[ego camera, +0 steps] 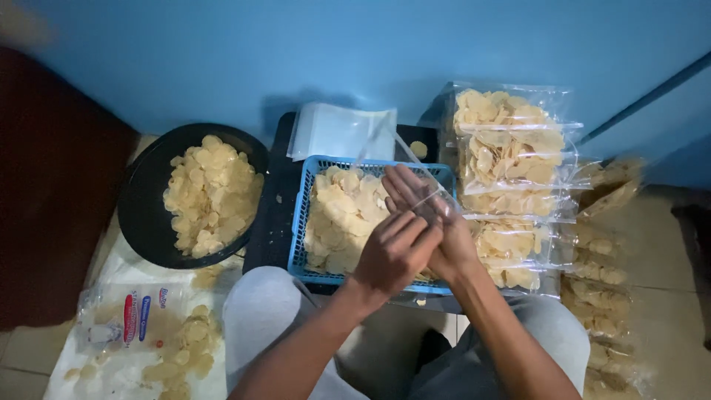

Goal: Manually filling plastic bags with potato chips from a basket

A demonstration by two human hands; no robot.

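Chips fill the blue basket (300, 222) in front of my knees, and both my hands sit over its right half with a clear bag (437, 201) between them. My left hand (392, 252) lies across the right hand (429, 215), fingers curled and pressed onto the film; the right one is flatter, fingers stretched up under the bag. So both are closed on the bag, pinched together rather than apart.

To do this well, I think the mouth of the bag wants rubbing between thumb and fingers until the two layers slide, kept above the basket so anything that drops lands back on the chips (337, 215). A light pinch should serve; thin film like this probably tears or stretches if yanked.

Hard to make out: the bag is nearly invisible against my skin, so I cannot tell whether its mouth is open or whether anything is inside. My right thumb is hidden under the left hand. Filled bags (511, 148) stack to the right, the farthest ones blurred. A black bowl (144, 215) of chips sits left, and a pile of empty bags (341, 132) lies behind the basket.
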